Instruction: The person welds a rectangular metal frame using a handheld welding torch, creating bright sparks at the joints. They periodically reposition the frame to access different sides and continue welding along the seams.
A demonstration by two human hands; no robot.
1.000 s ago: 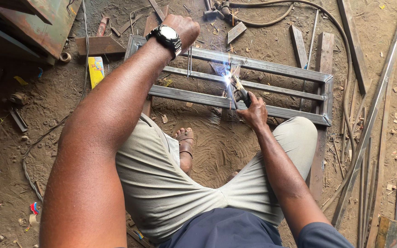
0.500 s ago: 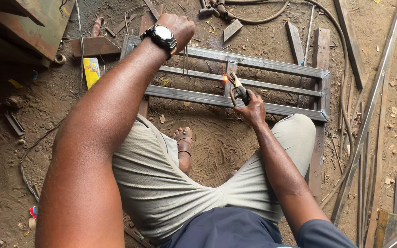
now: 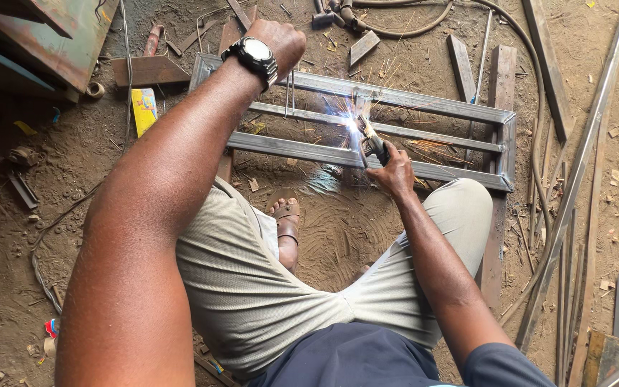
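Note:
A rectangular steel frame [image 3: 431, 104] with parallel bars lies flat on the dirt floor in front of me. My right hand [image 3: 395, 172] grips a welding electrode holder [image 3: 372, 143], whose rod touches a short upright bar in the frame's middle, where a bright arc [image 3: 352, 124] throws sparks. My left hand [image 3: 281, 39], with a black wristwatch [image 3: 253, 56] on the wrist, is closed into a fist above the frame's far left corner. What it holds is hidden, though thin wires hang below it. I squat with both knees spread, one sandalled foot [image 3: 286, 218] showing.
Long steel bars and strips [image 3: 574, 186] lie along the right. A welding cable [image 3: 531, 64] curves across the top. Metal offcuts [image 3: 148, 70], a yellow packet [image 3: 143, 107] and a rusty green sheet [image 3: 59, 36] lie at the left and top left.
The arc went out half a second ago and now burns again with sparks. Both hands stay almost where they were.

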